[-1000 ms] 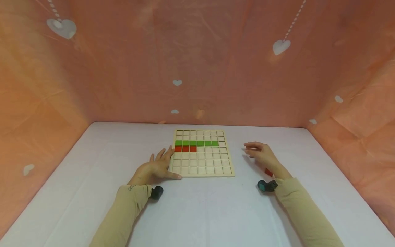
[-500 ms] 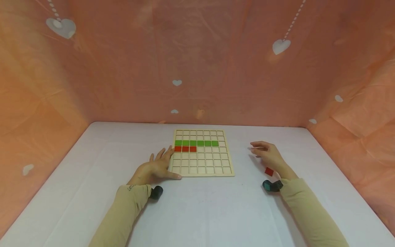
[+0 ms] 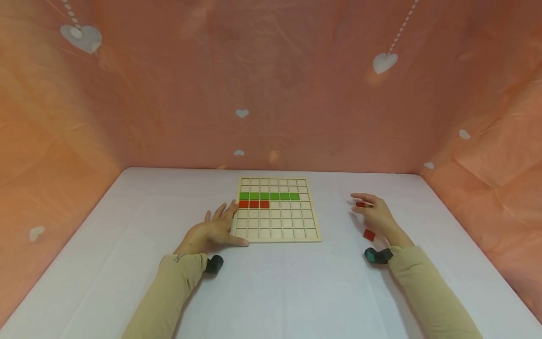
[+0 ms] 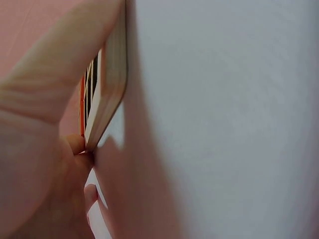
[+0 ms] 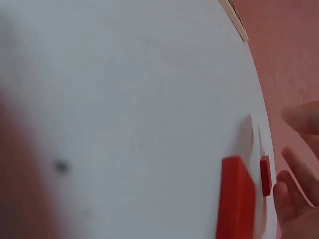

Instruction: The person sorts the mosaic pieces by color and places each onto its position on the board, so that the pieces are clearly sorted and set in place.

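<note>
A pale wooden grid board [image 3: 276, 223] lies on the white table, with several green tiles [image 3: 274, 196] in one row and three red tiles [image 3: 254, 204] in the row below. My left hand [image 3: 211, 231] touches its near-left corner, fingers spread along the left side and thumb [image 4: 55, 64] along the near edge. Right of the board, my right hand [image 3: 378, 215] hovers with loosely bent fingers, holding nothing. One loose red tile [image 5: 265, 175] is beside its fingertips, partly hidden by them in the head view. Another loose red tile [image 3: 369, 235] lies closer to the wrist.
Orange cloth [image 3: 271, 94] with pale hearts hangs behind and at both sides of the table [image 3: 288, 292]. A small black device sits on each wrist. Table surface separates the board from the loose red tiles.
My right hand has moved rightward, away from the board. Both loose red tiles now show; one was partly and the other wholly hidden earlier. My left hand stays in place.
</note>
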Demonstrator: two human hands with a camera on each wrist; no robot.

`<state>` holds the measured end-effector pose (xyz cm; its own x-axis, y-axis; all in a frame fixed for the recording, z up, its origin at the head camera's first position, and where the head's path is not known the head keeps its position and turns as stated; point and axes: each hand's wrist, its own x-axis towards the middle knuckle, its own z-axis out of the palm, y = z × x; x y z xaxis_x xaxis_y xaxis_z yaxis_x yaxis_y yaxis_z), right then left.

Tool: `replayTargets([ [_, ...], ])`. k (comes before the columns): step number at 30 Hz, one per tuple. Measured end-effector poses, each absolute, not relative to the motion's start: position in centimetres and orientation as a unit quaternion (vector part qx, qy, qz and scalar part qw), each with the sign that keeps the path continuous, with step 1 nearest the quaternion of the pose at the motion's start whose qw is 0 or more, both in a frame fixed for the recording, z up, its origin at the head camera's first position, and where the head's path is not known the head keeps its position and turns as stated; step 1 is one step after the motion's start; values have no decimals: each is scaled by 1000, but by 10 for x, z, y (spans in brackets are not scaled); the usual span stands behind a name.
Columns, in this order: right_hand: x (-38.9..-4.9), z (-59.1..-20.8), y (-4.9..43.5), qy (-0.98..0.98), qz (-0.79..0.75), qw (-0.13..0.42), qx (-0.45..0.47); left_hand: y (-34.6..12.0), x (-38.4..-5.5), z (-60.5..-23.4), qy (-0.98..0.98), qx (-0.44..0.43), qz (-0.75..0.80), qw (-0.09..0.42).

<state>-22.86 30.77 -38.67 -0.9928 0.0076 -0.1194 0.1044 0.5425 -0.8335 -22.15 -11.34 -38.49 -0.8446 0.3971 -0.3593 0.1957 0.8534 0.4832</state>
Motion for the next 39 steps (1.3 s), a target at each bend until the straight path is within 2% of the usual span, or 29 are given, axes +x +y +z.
replayTargets([
  [9, -228, -388, 312, 878, -473, 66, 42, -114, -221, -386, 934, 167, 217, 227],
  [17, -226, -391, 315, 880, -469, 58, 37, -114, -221, -387, 936, 159, 218, 227],
  [25, -224, -393, 316, 854, -505, 99, 77, -113, -221, -385, 937, 149, 216, 230],
  [39, -224, -393, 317, 872, -474, 104, 68, -114, -221, -385, 934, 145, 224, 238],
])
